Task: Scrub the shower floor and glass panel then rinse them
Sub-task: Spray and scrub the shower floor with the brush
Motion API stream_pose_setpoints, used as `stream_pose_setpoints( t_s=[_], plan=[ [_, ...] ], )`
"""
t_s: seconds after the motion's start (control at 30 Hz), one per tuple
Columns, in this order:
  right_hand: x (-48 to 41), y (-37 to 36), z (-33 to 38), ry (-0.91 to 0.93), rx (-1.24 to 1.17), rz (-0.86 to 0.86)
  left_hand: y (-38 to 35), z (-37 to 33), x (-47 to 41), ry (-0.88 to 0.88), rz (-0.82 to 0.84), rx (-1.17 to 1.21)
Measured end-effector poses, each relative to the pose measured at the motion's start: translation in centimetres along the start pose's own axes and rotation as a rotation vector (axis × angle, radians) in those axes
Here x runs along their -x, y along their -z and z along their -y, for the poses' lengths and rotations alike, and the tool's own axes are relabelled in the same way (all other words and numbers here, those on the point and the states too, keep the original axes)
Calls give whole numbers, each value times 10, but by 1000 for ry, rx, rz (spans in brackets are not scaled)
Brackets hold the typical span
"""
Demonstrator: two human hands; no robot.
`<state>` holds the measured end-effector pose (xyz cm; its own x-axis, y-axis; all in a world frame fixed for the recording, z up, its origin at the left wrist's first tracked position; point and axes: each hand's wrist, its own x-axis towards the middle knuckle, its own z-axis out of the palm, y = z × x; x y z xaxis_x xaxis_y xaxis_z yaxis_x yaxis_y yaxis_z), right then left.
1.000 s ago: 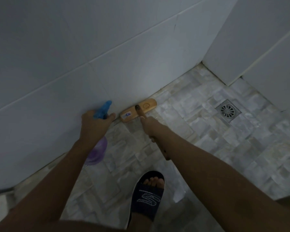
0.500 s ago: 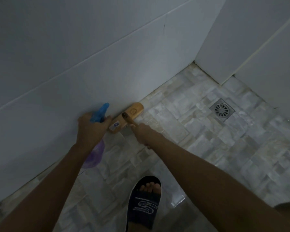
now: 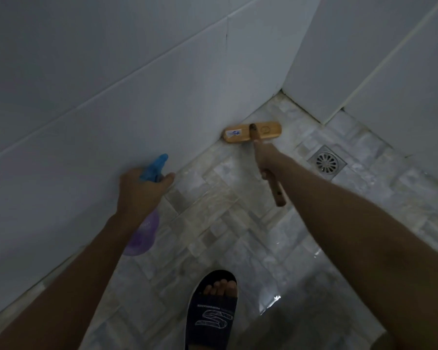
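Observation:
My right hand [image 3: 266,157] grips the wooden handle of a scrub brush [image 3: 253,133]. Its wooden head lies on the grey stone-tile shower floor [image 3: 213,223], against the foot of the white tiled wall [image 3: 111,109] near the corner. The handle's end sticks out below my fist. My left hand [image 3: 139,190] holds a spray bottle [image 3: 143,236] with a blue trigger head and purple body, close to the wall on the left. No glass panel is in view.
A round metal floor drain [image 3: 327,161] sits right of the brush. White tiled walls meet in a corner at the back. My foot in a dark slipper [image 3: 213,306] stands at the bottom centre. The floor near it looks wet.
The brush has moved right along the foot of the wall toward the corner, away from the spray bottle, and its head has turned level. The left hand with the bottle has stayed put.

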<state>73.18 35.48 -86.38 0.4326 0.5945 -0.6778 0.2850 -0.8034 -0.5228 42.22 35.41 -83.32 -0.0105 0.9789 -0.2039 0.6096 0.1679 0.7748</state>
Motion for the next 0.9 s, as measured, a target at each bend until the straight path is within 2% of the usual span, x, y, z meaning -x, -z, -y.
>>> stream_pose_setpoints(
  t_s=[0.13, 0.2, 0.33, 0.47, 0.63, 0.77, 0.9],
  plan=[
    [42, -73, -22, 47, 105, 157, -6, 2, 1, 15, 30, -61],
    [60, -86, -34, 30, 147, 191, -8, 3, 0, 32, 31, -86],
    [91, -58, -76, 11, 157, 201, -7, 1, 0, 18, 24, -49],
    [92, -13, -116, -148, 113, 125, -20, -13, 6, -17, 123, -31],
    [27, 17, -83, -91, -52, -39, -52, -34, 6, -3, 221, -39],
    [10, 43, -50, -70, -37, -5, -70, -54, -5, -12, 252, -7],
    [53, 29, -95, -90, 12, 27, -82, -69, -7, -99, 269, -47]
  ],
)
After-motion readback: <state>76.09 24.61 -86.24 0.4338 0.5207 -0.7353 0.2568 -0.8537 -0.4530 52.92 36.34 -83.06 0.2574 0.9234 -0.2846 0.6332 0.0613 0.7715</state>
